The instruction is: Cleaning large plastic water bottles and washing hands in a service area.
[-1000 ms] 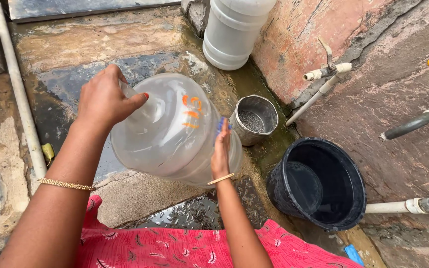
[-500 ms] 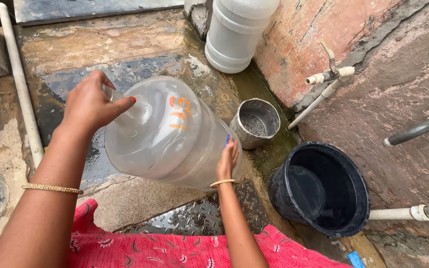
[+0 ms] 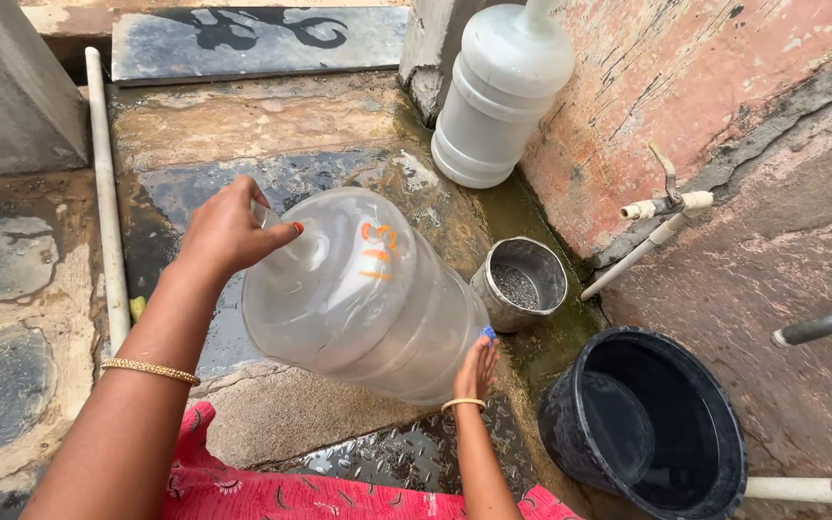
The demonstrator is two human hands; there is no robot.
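The big clear plastic water jug (image 3: 363, 299) has tipped over more since a moment ago, and its neck end has swung up and to the left. The left hand (image 3: 228, 231) has moved with it and now curls over the neck end, fingers bent around the top. That arm reaches out long, with a thin gold bangle (image 3: 149, 370) on the wrist. The right hand (image 3: 477, 368) is pressed flat and spread against the jug's bottom edge, holding it up from below. The jug lies slanted in the air above the wet stone floor (image 3: 272, 135). Its long way runs from the neck at upper left to the base at lower right. A small steel pot (image 3: 520, 283) and a black plastic bucket (image 3: 647, 424) sit just to the right.
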